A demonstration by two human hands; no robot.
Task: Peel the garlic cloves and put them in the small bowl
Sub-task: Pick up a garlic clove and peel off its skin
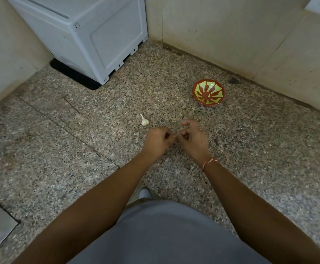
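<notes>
We pinch a tiny white garlic clove [175, 137] with curled left hand [158, 139] and right hand [190, 139] fingers (red-and-green small bowl [208, 94] looks empty, white garlic bulb [144, 121] waits).

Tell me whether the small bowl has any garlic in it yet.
Empty: the small bowl shows only its red and green painted inside, no cloves.

Both hands meet over the speckled stone counter [60, 149]. The left hand [158, 139] and right hand [191, 139] have curled fingers pinching a small pale garlic clove [175, 137] between them. A garlic bulb [144, 121] lies just beyond. The small bowl [208, 94], red and green, sits further right, near the wall [222, 35].
</notes>
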